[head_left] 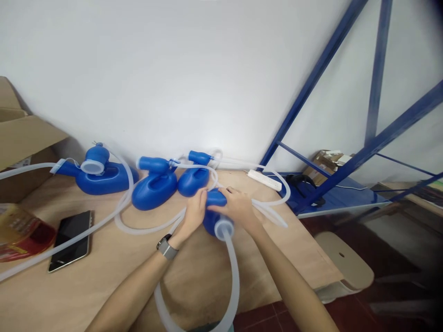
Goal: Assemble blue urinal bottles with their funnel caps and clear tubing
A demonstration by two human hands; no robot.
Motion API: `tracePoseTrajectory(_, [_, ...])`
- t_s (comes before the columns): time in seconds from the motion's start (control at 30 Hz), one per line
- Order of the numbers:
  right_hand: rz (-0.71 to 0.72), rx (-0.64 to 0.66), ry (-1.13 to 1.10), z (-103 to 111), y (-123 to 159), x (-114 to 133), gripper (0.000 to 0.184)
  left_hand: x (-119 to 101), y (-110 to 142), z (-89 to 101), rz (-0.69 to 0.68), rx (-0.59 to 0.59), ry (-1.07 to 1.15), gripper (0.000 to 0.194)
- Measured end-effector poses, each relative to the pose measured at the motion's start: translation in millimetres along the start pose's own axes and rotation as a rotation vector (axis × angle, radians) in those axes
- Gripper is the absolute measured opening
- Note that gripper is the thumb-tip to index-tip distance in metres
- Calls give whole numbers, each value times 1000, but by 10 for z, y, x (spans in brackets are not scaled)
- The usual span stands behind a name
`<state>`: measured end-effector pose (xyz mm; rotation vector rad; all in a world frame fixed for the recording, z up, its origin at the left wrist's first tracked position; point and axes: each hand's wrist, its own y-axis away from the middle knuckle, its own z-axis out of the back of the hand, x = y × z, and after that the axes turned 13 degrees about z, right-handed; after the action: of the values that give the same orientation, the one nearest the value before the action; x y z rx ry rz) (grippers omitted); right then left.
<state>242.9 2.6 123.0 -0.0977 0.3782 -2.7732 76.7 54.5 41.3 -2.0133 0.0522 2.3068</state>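
Both of my hands grip a blue plastic bottle-shaped container (213,216) lying on the wooden table (104,286). My left hand (194,213), a watch on its wrist, holds its left side. My right hand (238,208) covers its top right. A translucent white tube (234,276) runs from the container's neck toward me and loops below the table edge. Three more blue containers (104,175) (154,186) (194,177) with tubes stand in a row along the wall behind.
A smartphone (71,240) lies at the left, crossed by a tube. A red packet (20,233) and a cardboard box (20,138) sit far left. A white power strip (265,180) lies at the back right. A blue metal rack (346,175) and a beige stool (346,263) stand to the right.
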Motion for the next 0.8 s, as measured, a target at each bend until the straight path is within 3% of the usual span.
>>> tracePoseTrajectory(0.13, [-30,-79,-121,-68,56,-50,69,102,-183,147,102,17,31,47])
tracePoseTrajectory(0.3, [27,-41,-136,-46,31,-55,70,71,-352,487,117,152,-99,34])
tracePoseTrajectory(0.57, [28,-4,-117,39,14,-25,67,164,-420,1097,204,-45,-440,24])
tracePoseTrajectory(0.67, [46,66,-68,76,-72,23,67,149,-363,1094,210,-93,-531,23])
tracePoseTrajectory(0.8, [67,83,7,42,-207,112,66,-138,-262,931,85,-116,-556,24])
